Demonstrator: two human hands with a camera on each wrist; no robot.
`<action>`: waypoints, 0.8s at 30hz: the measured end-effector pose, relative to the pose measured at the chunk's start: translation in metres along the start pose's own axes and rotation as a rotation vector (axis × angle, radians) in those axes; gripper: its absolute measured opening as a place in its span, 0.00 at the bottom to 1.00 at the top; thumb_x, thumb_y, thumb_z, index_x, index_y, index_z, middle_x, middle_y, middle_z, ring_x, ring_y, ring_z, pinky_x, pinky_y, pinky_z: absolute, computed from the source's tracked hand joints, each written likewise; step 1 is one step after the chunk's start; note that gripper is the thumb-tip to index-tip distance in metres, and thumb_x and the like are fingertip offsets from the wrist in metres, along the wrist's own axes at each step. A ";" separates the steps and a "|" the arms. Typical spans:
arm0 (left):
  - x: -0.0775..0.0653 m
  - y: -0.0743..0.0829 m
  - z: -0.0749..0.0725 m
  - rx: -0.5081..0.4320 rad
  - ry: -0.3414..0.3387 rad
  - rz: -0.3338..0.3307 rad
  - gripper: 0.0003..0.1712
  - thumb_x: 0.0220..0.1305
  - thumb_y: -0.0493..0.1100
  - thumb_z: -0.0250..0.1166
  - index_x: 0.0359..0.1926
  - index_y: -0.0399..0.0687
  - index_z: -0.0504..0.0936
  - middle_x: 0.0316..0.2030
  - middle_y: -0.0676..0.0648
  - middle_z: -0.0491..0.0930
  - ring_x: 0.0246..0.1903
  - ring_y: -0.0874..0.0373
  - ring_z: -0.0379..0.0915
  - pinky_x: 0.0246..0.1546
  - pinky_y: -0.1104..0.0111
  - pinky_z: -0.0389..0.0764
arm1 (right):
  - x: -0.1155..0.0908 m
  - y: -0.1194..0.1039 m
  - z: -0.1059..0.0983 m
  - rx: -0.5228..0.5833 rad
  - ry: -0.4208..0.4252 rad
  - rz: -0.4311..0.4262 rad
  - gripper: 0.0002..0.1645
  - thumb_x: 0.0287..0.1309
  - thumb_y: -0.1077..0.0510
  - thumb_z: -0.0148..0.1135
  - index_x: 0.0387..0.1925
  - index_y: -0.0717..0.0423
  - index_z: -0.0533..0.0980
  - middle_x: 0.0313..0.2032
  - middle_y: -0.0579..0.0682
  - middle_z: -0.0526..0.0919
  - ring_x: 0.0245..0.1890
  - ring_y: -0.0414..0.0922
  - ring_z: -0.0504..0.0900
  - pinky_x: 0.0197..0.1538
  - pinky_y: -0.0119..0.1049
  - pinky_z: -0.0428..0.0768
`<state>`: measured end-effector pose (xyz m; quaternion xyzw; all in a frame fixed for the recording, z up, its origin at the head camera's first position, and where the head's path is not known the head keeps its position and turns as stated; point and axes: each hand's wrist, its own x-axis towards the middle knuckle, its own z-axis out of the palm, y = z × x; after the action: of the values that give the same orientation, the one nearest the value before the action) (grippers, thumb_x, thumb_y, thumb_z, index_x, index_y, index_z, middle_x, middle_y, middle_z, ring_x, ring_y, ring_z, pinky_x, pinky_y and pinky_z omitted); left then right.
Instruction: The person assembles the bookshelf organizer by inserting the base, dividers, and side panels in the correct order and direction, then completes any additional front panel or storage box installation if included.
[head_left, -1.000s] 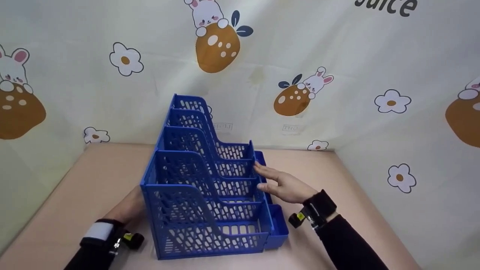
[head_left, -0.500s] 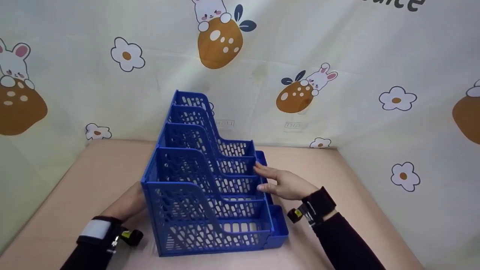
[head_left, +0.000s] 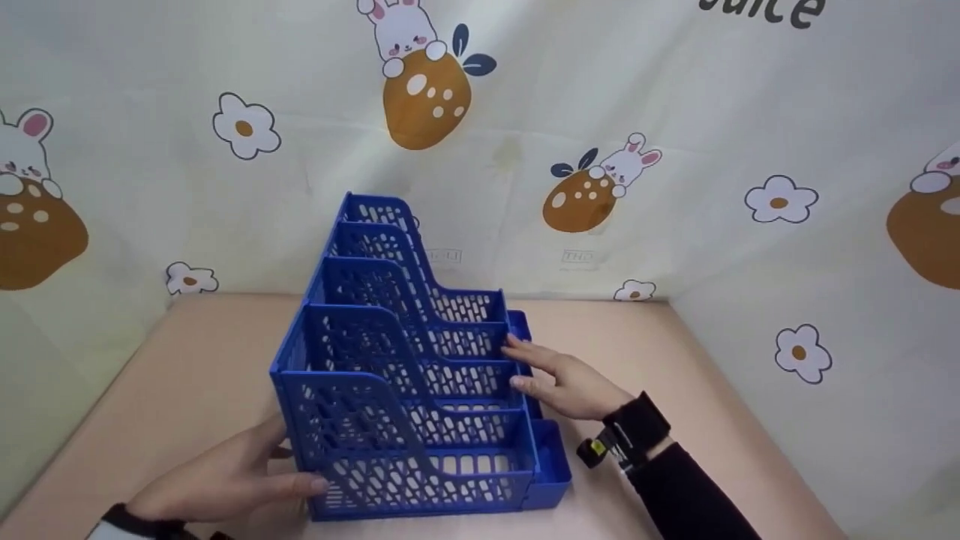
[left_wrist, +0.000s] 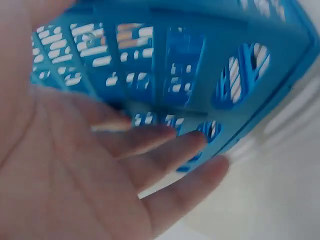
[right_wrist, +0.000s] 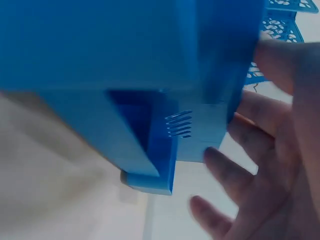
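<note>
A blue plastic file organizer [head_left: 407,421], with lattice dividers stepping down to the right, stands upright on the table. My left hand [head_left: 217,476] is at its near left corner, the thumb reaching onto the near side panel. In the left wrist view, that hand's fingers [left_wrist: 167,155] extend loosely beside the lattice back [left_wrist: 220,55]. On the opposite side, my right hand [head_left: 574,384] has its fingertips and thumb at the front edge of the middle compartments. The right wrist view shows those fingers [right_wrist: 232,175] spread beside the blue front wall [right_wrist: 110,45].
Small blue boxes [head_left: 551,459] run along the organizer's right side. The pinkish tabletop [head_left: 202,360] ends at a cloth backdrop [head_left: 487,180] printed with rabbits and flowers. A dark wrist strap [head_left: 637,426] carries a small camera [head_left: 592,451].
My left hand has come from behind the organizer toward me, its thumb now showing on the near panel. The right hand stays at the front edge. The head view has shifted slightly.
</note>
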<state>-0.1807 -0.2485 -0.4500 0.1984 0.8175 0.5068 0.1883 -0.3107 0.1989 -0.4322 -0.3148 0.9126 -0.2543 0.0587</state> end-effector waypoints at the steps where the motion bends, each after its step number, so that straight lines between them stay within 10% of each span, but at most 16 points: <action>1: 0.002 -0.001 -0.003 0.017 0.027 -0.011 0.54 0.69 0.52 0.68 0.82 0.50 0.43 0.72 0.34 0.66 0.63 0.40 0.75 0.58 0.42 0.79 | -0.005 0.002 0.002 -0.010 0.013 -0.023 0.38 0.71 0.30 0.50 0.77 0.35 0.61 0.79 0.34 0.53 0.80 0.47 0.53 0.77 0.58 0.57; 10: 0.025 -0.015 -0.035 0.160 0.370 -0.222 0.36 0.65 0.64 0.67 0.54 0.36 0.75 0.41 0.43 0.84 0.35 0.53 0.84 0.33 0.61 0.86 | -0.064 -0.007 0.028 -0.179 0.203 -0.276 0.37 0.70 0.38 0.59 0.76 0.37 0.63 0.77 0.45 0.63 0.79 0.57 0.54 0.76 0.66 0.41; 13: 0.039 -0.021 -0.036 0.064 0.384 -0.168 0.33 0.72 0.64 0.58 0.43 0.34 0.80 0.34 0.42 0.87 0.31 0.50 0.86 0.32 0.61 0.87 | -0.075 -0.022 0.041 -0.279 0.280 -0.358 0.40 0.68 0.38 0.61 0.76 0.39 0.64 0.72 0.46 0.68 0.76 0.55 0.60 0.73 0.66 0.44; 20: 0.066 -0.024 -0.025 -0.282 0.318 -0.024 0.37 0.81 0.59 0.46 0.70 0.31 0.67 0.67 0.31 0.73 0.64 0.40 0.75 0.60 0.57 0.81 | -0.095 -0.065 0.055 -0.511 0.354 -0.530 0.47 0.66 0.34 0.60 0.78 0.51 0.60 0.69 0.44 0.71 0.68 0.42 0.70 0.78 0.55 0.41; 24: 0.056 -0.014 0.002 -0.269 0.287 -0.069 0.42 0.79 0.64 0.45 0.78 0.38 0.55 0.77 0.33 0.57 0.73 0.36 0.61 0.67 0.50 0.74 | -0.114 -0.055 0.038 -0.260 0.402 -0.300 0.45 0.67 0.43 0.64 0.79 0.47 0.57 0.73 0.44 0.68 0.70 0.45 0.70 0.77 0.53 0.54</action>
<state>-0.2287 -0.2237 -0.4693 0.0692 0.7673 0.6276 0.1120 -0.1803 0.2147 -0.4431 -0.3944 0.8740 -0.1985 -0.2028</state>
